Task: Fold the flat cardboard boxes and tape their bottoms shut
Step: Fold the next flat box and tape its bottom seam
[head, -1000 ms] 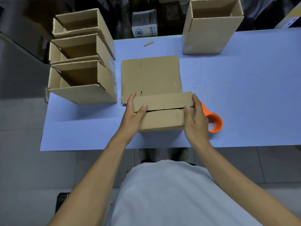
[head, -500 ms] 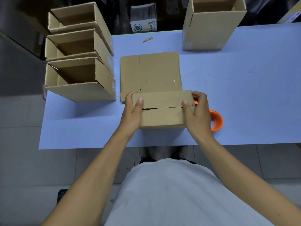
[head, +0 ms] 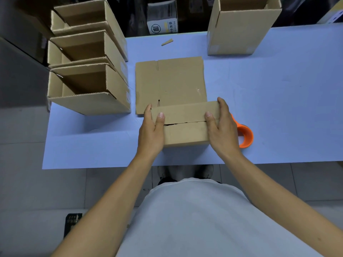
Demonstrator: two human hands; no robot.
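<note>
While both hands clamp it, the box (head: pixel 185 125) stands at the table's (head: pixel 278 108) near edge, about the middle, bottom side up. Plain brown cardboard; its two long flaps are folded shut and meet at a dark, slightly ragged seam running left to right, no tape visible on it.

Tall open box (head: pixel 241 30) at far edge, right of centre. Three folded boxes (head: pixel 89 71) lie on their sides in a row at the far-left corner, open ends facing left, the nearest one close to the left edge. Flat box (head: pixel 169 84) lies mid-table, just behind the held box, its near edge hidden by it.

Left hand (head: pixel 151 132) grips the box's left end, thumb on top across the seam, fingers curled round the side. Right hand (head: pixel 221 130) grips the right end the same way, thumb on the far flap.

Orange tape dispenser (head: pixel 246 136) just right of the right hand, partly hidden by it. Small cardboard scrap (head: pixel 167 42) near far edge.
</note>
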